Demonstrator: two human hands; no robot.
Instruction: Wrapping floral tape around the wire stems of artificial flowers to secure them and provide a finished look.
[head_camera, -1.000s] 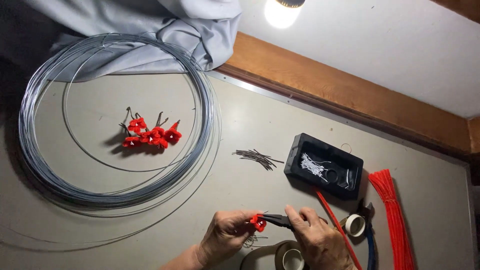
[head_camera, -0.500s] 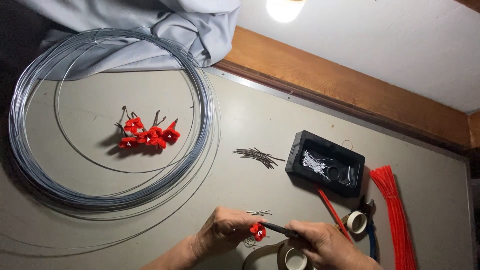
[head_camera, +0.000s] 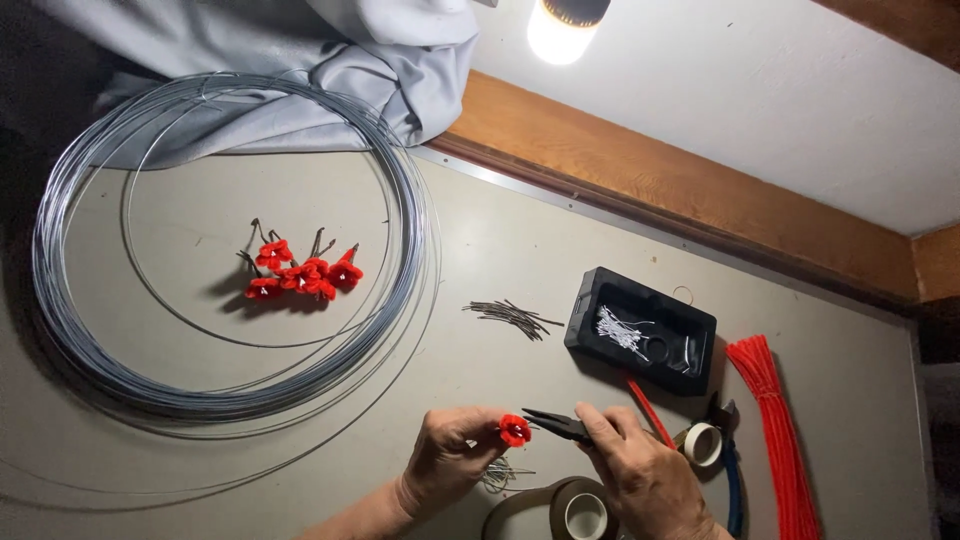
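Observation:
My left hand (head_camera: 452, 455) pinches a small red flower (head_camera: 515, 430) near the table's front edge. My right hand (head_camera: 640, 475) grips dark pliers (head_camera: 558, 425), whose tip points left at the flower. A short bit of thin wire (head_camera: 500, 474) shows just below the flower. Several finished red flowers (head_camera: 298, 275) lie in a cluster inside a big coil of grey wire (head_camera: 60, 330) at the left.
A pile of short dark wire pieces (head_camera: 512, 317) lies mid-table beside a black tray (head_camera: 640, 330) holding white stamens. Red strips (head_camera: 775, 430), a tape roll (head_camera: 703, 443) and a larger brown tape roll (head_camera: 570, 510) lie at the right. Grey cloth (head_camera: 330, 60) and a lamp (head_camera: 562, 25) are at the back.
Both hands have shifted slightly; the flower was turned between the left fingers and the pliers tip now meets it from the right.

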